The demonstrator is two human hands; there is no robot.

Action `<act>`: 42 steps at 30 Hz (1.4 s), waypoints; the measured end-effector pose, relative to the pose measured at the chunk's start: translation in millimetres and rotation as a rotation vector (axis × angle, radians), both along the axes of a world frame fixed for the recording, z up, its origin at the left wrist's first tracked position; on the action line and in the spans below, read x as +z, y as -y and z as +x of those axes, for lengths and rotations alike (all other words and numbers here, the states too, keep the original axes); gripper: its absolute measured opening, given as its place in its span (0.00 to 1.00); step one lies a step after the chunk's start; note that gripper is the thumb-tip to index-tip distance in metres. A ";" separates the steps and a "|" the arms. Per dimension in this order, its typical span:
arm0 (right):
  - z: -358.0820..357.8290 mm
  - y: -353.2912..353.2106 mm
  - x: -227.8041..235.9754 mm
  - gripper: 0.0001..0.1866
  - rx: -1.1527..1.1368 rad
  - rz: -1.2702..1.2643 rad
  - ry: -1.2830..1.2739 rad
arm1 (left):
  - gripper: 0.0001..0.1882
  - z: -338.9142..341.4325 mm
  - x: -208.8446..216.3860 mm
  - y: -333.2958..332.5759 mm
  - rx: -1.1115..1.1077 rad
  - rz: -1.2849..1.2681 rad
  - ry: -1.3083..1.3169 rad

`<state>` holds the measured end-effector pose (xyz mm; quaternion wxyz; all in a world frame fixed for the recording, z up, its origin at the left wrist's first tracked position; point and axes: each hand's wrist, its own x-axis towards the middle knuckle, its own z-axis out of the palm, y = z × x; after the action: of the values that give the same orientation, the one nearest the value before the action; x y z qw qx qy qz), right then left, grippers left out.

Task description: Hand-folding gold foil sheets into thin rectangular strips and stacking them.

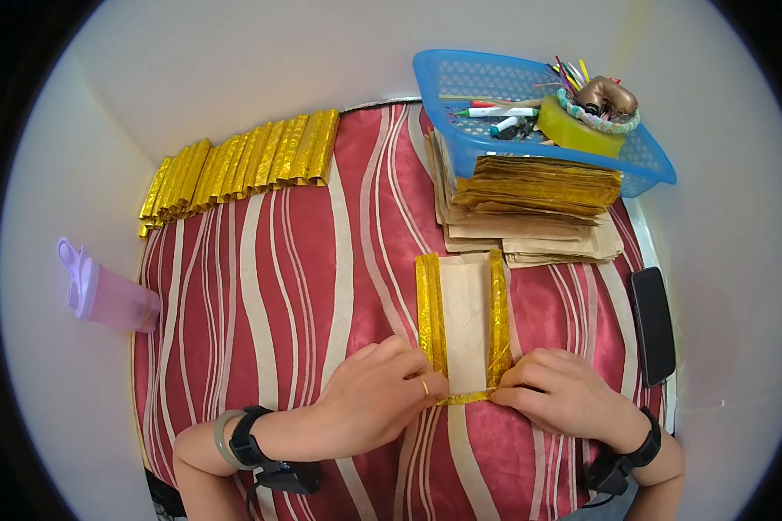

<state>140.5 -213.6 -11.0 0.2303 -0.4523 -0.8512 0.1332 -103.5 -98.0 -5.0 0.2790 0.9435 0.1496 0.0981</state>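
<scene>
Closest to my lens, the left hand and right hand pinch the near corners of a gold-edged paper, which I see lying on striped red cloth.

There are two wristbands, one gold-edged paper, one basket, one cup and one phone.

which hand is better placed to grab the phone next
Most likely the right hand: it pinches the paper at its lower right corner, nearer the phone. The left hand, at the lower left corner, would have to reach across.
</scene>
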 end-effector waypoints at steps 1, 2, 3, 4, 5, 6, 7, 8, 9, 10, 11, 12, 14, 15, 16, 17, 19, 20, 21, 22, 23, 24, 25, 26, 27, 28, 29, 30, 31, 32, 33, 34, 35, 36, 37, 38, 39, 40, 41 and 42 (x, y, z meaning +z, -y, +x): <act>1.8 -0.3 0.6 0.12 0.000 0.001 0.000 | 0.11 -1.1 0.9 -0.6 -0.033 0.041 -0.040; 3.6 -0.5 1.5 0.12 0.017 0.022 -0.007 | 0.11 -2.1 -0.1 -1.7 -0.033 0.042 -0.040; 5.0 -0.7 2.6 0.12 0.035 0.046 -0.012 | 0.11 -3.4 -2.0 -3.5 -0.050 0.088 -0.008; 5.9 0.1 2.9 0.12 0.036 0.049 -0.010 | 0.12 -4.6 -3.0 -4.9 -0.068 0.134 0.024; 6.2 1.8 2.8 0.11 0.053 0.052 -0.012 | 0.12 -5.6 -2.3 -6.0 -0.065 0.138 0.026; 6.3 2.7 2.7 0.11 0.067 0.055 -0.012 | 0.12 -5.6 -2.0 -8.5 -0.060 0.215 0.042; 4.7 4.4 4.5 0.11 0.069 0.059 -0.008 | 0.12 -5.5 -2.0 -10.3 -0.055 0.291 0.058; 1.8 7.2 7.9 0.11 0.088 0.031 -0.009 | 0.12 -4.6 -3.3 -11.3 -0.052 0.296 0.061; -1.1 9.9 10.7 0.12 0.109 0.004 -0.012 | 0.12 -3.1 -4.2 -11.1 -0.029 0.421 0.085; -3.7 11.2 11.8 0.14 0.132 -0.021 -0.006 | 0.12 -1.9 -4.4 -10.5 -0.005 0.546 0.107; -7.4 10.5 13.1 0.14 0.135 -0.017 -0.005 | 0.12 -1.5 -3.5 -9.2 -0.002 0.551 0.106; -11.9 10.3 14.8 0.14 0.151 -0.040 -0.030 | 0.15 -0.7 -2.5 -7.2 0.018 0.556 0.075; -18.8 12.5 12.2 0.17 0.171 -0.057 -0.025 | 0.18 1.5 -1.4 -1.4 0.037 0.564 0.043; -22.4 12.2 13.2 0.17 0.169 -0.053 -0.026 | 0.22 2.9 -1.0 2.0 0.066 0.534 0.035; -26.3 11.7 15.3 0.18 0.184 -0.059 0.000 | 0.26 4.7 -0.7 4.9 0.095 0.504 0.026; -29.0 11.4 16.6 0.18 0.198 -0.064 0.026 | 0.26 7.7 -0.3 7.1 0.091 0.508 0.027; -29.3 13.8 16.0 0.18 0.186 -0.084 0.004 | 0.28 12.7 1.0 12.0 0.074 0.482 0.020; -26.5 15.2 14.0 0.17 0.178 -0.100 -0.066 | 0.31 12.6 -2.1 12.3 0.060 0.430 -0.028; -23.9 16.2 11.5 0.16 0.179 -0.114 -0.143 | 0.31 12.1 -4.9 10.3 0.057 0.436 -0.033; -18.3 17.2 12.9 0.16 0.177 -0.107 -0.148 | 0.32 12.0 -7.6 7.5 0.034 0.396 -0.054; -10.0 16.7 16.8 0.15 0.090 -0.098 -0.119 | 0.33 11.9 -9.3 4.5 0.011 0.356 -0.074; -4.3 14.2 19.5 0.14 0.003 -0.089 -0.092 | 0.33 11.8 -10.4 0.4 0.006 0.363 -0.078; -1.4 9.3 19.9 0.14 0.000 -0.082 -0.097 | 0.33 11.9 -10.3 -4.6 -0.038 0.305 -0.081; 1.5 3.3 18.9 0.15 -0.053 -0.054 -0.131 | 0.34 12.1 -8.6 -8.3 -0.081 0.247 -0.084; 3.7 0.2 18.0 0.15 -0.115 -0.030 -0.159 | 0.34 14.0 -7.2 -11.1 -0.091 0.249 -0.082; 5.0 -0.9 17.0 0.21 -0.066 -0.092 -0.092 | 0.32 15.9 -5.8 -13.6 -0.097 0.224 -0.068; 3.6 -1.4 13.2 0.21 -0.074 -0.089 -0.093 | 0.30 17.3 -4.3 -16.4 -0.102 0.198 -0.055; 1.4 -2.1 8.8 0.24 -0.066 -0.091 -0.050 | 0.30 18.2 -2.4 -19.8 -0.109 0.201 -0.054; 0.3 -2.2 6.7 0.27 -0.057 -0.094 -0.008 | 0.28 18.3 -0.4 -23.8 -0.092 0.201 -0.037; 0.7 -1.5 7.2 0.27 -0.062 -0.091 -0.009 | 0.26 18.2 1.2 -27.5 -0.074 0.200 -0.021; 1.1 -1.5 8.3 0.29 -0.077 -0.097 0.024 | 0.26 17.6 1.8 -31.4 -0.075 0.202 -0.022; 1.2 -1.4 9.6 0.31 -0.092 -0.103 0.056 | 0.22 17.1 1.4 -35.4 -0.040 0.259 0.017; 1.1 -0.7 11.9 0.31 -0.092 -0.101 0.056 | 0.19 17.2 1.4 -38.2 -0.005 0.316 0.055; 1.0 -0.5 14.6 0.31 -0.101 -0.111 0.039 | 0.15 18.6 3.3 -38.4 0.039 0.338 0.109; 1.1 -0.9 15.9 0.32 -0.109 -0.122 0.024 | 0.15 18.0 1.3 -39.9 0.041 0.341 0.109; 2.0 -2.4 15.0 0.32 -0.107 -0.120 0.024 | 0.14 17.0 -2.7 -42.1 0.020 0.346 0.147; 2.9 -3.2 13.4 0.31 -0.119 -0.121 0.017 | 0.13 16.0 -5.0 -42.8 -0.002 0.348 0.185; 3.3 -4.2 11.8 0.30 -0.131 -0.122 0.010 | 0.11 18.0 -4.3 -42.6 -0.008 0.381 0.231; 2.5 -5.4 10.4 0.30 -0.129 -0.124 0.011 | 0.11 18.0 -4.9 -42.3 -0.006 0.379 0.232; 1.3 -7.1 8.8 0.28 -0.162 -0.081 0.065 | 0.12 17.7 -6.1 -42.2 0.010 0.427 0.225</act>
<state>141.8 -206.4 -2.2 0.1943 -0.5327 -0.8128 0.1336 -85.8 -55.8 -11.1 0.0874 0.9635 0.0980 0.2333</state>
